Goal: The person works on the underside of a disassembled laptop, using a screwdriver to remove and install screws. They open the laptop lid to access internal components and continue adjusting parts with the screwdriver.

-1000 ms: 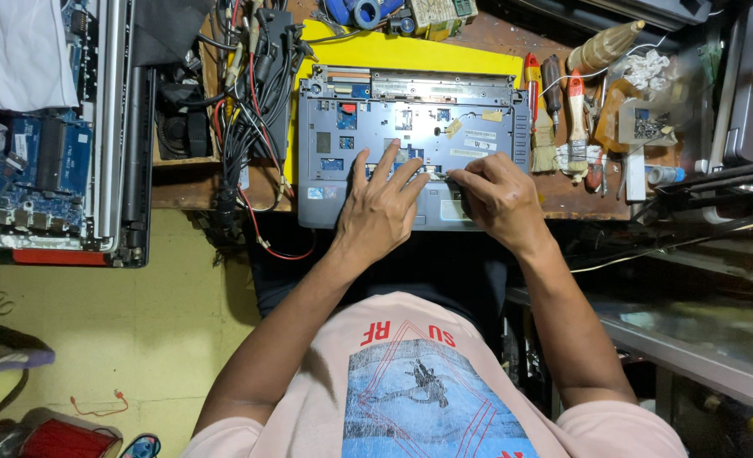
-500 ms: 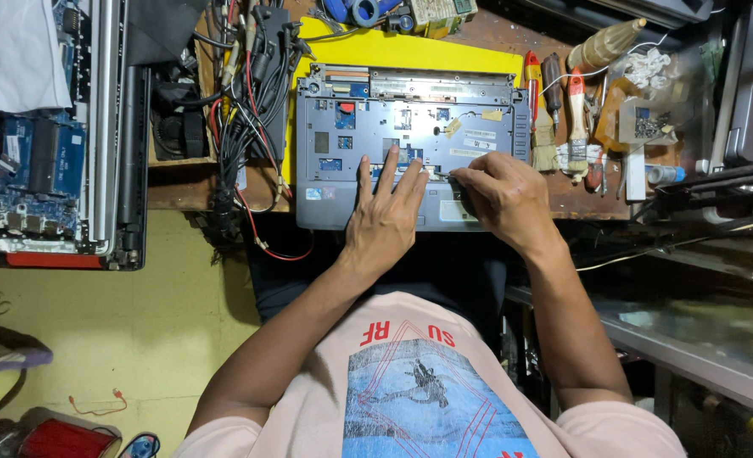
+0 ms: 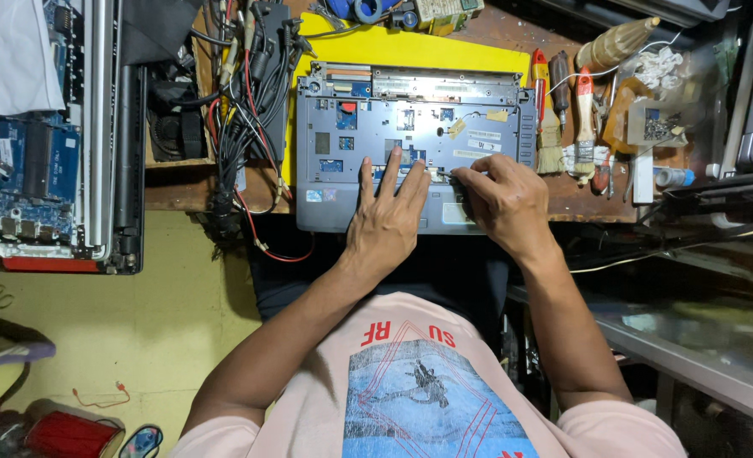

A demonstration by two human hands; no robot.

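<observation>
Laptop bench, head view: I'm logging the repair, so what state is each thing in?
Laptop chassis: keyboard off, internals bared.
Left hand: flat on the chassis, fingers spread.
Right hand: fingertips pinched at the chassis middle.
Circuit board: bare, lying aside.
Brush: lying unused.

Electronics repair workshop: opened laptop chassis (image 3: 410, 136) on cluttered wooden tabletop (image 3: 588, 199), bare circuit board (image 3: 20, 178), tangled cables (image 3: 253, 76), screwdrivers (image 3: 539, 72), brushes (image 3: 584, 127).
</observation>
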